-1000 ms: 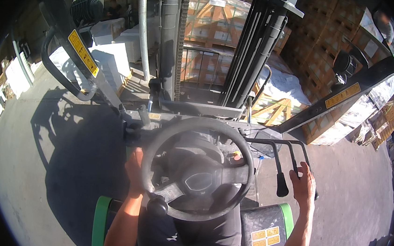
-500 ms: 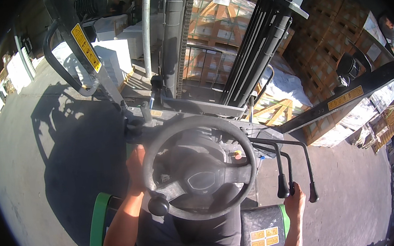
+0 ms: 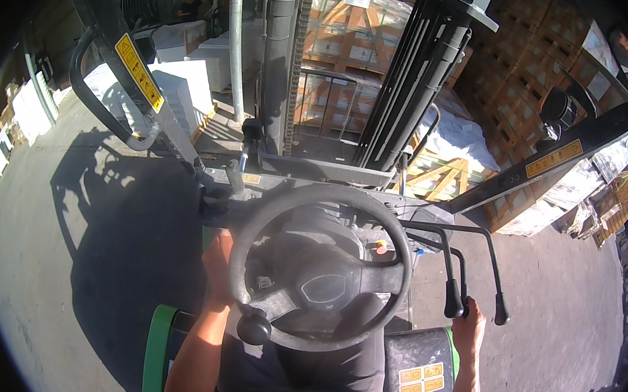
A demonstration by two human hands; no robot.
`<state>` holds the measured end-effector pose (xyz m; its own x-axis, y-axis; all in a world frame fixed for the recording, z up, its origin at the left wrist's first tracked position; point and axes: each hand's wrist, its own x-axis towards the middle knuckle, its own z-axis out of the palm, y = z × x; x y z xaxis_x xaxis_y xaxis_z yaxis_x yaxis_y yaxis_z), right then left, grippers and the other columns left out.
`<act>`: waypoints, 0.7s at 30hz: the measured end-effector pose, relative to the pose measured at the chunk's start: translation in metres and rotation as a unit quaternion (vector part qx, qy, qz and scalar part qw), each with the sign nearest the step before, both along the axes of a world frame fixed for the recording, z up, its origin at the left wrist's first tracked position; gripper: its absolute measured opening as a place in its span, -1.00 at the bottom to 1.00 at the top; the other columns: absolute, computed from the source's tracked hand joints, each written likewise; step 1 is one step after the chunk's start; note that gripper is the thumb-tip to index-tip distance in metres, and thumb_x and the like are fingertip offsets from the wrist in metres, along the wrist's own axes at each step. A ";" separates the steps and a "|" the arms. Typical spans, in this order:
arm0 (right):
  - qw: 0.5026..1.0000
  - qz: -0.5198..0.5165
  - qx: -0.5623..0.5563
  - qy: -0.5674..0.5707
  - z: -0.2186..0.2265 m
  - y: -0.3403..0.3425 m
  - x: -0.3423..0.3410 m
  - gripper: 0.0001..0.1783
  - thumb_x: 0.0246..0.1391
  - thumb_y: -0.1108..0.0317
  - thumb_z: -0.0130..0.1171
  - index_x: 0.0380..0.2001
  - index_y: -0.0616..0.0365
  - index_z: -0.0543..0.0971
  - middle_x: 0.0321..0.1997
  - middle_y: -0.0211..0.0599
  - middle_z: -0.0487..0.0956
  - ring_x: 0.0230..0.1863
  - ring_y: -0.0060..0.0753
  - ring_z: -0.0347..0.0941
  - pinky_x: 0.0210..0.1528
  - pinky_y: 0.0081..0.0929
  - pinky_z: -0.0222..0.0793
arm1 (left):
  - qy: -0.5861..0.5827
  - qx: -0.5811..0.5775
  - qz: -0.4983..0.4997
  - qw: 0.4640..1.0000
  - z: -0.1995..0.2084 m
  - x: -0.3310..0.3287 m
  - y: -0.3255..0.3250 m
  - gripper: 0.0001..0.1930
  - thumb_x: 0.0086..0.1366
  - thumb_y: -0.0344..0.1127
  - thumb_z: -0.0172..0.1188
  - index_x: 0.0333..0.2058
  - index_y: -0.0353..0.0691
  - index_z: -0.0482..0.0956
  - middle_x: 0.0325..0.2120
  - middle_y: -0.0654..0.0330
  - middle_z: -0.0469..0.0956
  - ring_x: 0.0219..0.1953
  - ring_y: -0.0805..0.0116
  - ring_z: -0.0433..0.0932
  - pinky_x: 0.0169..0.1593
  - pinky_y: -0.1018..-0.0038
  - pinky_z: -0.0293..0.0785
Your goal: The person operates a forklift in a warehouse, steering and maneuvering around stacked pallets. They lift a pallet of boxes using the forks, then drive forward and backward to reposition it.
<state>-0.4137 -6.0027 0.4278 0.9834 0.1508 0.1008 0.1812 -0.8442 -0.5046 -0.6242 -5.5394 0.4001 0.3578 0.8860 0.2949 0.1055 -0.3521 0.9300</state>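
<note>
My left hand (image 3: 218,270) is at the left side of the black steering wheel (image 3: 315,191), next to its rim. The rim hides most of its fingers, so I cannot tell whether they grip anything. Lower on the wheel, a round spinner knob (image 3: 253,327) stands free of both hands. To the right, my right hand (image 3: 470,327) is closed around the lower end of a black control lever (image 3: 462,271). Two more levers flank it: one with a dark knob (image 3: 452,299) close on the left, another with a knob (image 3: 500,309) on the right.
Ahead rises the forklift mast (image 3: 411,68). Behind it stand wooden crates (image 3: 348,32), with stacked crates (image 3: 522,51) to the right. White wrapped stacks (image 3: 186,95) and a pole (image 3: 236,50) are at the left. People (image 3: 624,53) show at the far right and back.
The whole view has shifted very slightly. My right hand sits a little lower at the lever, and my left hand stays by the wheel.
</note>
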 end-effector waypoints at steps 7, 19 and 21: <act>0.999 0.027 -0.001 -0.025 0.006 0.002 -0.003 -0.50 0.05 0.53 0.14 0.12 0.30 0.55 -0.28 0.11 0.69 -0.24 0.18 0.67 -0.16 -0.11 0.56 | 0.006 -0.022 -0.001 1.000 -0.001 0.000 0.000 -0.55 0.57 -0.08 -0.09 -0.37 -0.32 0.53 -0.59 0.06 0.54 -0.54 0.26 0.48 -0.38 0.22 0.44; 0.999 0.034 -0.005 -0.037 0.007 0.005 -0.001 -0.53 0.07 0.52 0.12 0.10 0.31 0.56 -0.25 0.18 0.69 -0.20 0.24 0.67 -0.14 -0.05 0.56 | 0.052 -0.005 0.011 0.999 0.000 0.000 0.001 -0.51 0.55 -0.01 -0.11 -0.37 -0.32 0.53 -0.57 -0.04 0.56 -0.53 0.05 0.57 -0.37 0.16 0.46; 0.999 0.035 -0.003 -0.037 0.007 0.005 -0.001 -0.54 0.08 0.52 0.11 0.10 0.33 0.56 -0.25 0.19 0.69 -0.19 0.24 0.67 -0.13 -0.05 0.57 | 0.042 0.000 0.009 0.999 0.001 0.001 0.001 -0.51 0.56 -0.01 -0.11 -0.37 -0.32 0.54 -0.58 -0.02 0.55 -0.53 0.09 0.56 -0.38 0.17 0.45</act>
<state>-0.4148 -5.9975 0.4352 0.9601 0.2200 0.1725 0.2771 -0.8311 -0.4822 -0.6234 -5.5388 0.4014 0.3654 0.8924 0.2649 0.1887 -0.3496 0.9177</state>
